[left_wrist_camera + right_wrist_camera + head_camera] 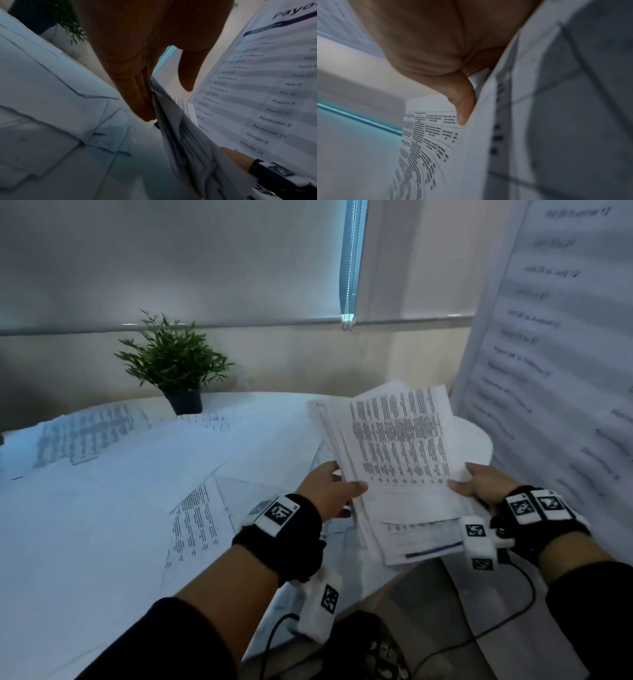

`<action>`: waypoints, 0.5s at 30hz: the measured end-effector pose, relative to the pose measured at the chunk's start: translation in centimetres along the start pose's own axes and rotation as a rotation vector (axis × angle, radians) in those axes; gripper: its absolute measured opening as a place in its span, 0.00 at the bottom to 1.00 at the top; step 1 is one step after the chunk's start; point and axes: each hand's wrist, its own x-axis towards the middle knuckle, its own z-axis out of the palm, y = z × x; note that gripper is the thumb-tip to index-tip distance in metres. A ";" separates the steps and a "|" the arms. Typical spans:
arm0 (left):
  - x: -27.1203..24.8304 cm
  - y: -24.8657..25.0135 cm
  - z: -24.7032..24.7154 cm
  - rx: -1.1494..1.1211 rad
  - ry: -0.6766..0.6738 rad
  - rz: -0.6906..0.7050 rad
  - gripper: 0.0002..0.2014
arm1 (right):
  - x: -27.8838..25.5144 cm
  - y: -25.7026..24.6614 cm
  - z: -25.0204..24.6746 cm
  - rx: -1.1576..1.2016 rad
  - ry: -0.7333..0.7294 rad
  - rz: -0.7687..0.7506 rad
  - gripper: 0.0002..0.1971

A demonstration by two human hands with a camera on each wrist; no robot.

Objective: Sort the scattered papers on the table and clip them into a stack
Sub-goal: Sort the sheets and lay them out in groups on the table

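Wrist-banded hands, left [330, 486] and right [479, 482], are both gripping an uneven stack [394, 460] right of the plant [174, 361]; loose sheets are risking being dropped, edges being misaligned.

An office: printed sheets [113, 460] cover the table [479, 440] left of the fingers, a dated schedule poster [555, 354] stands right of them, a potted plant [174, 364] and window blind [171, 261] beyond.
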 end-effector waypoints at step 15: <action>2.5 -2.5 0.7 1.170 -0.130 0.026 0.28 | -0.1 5.0 -3.7 0.171 -0.174 0.213 0.09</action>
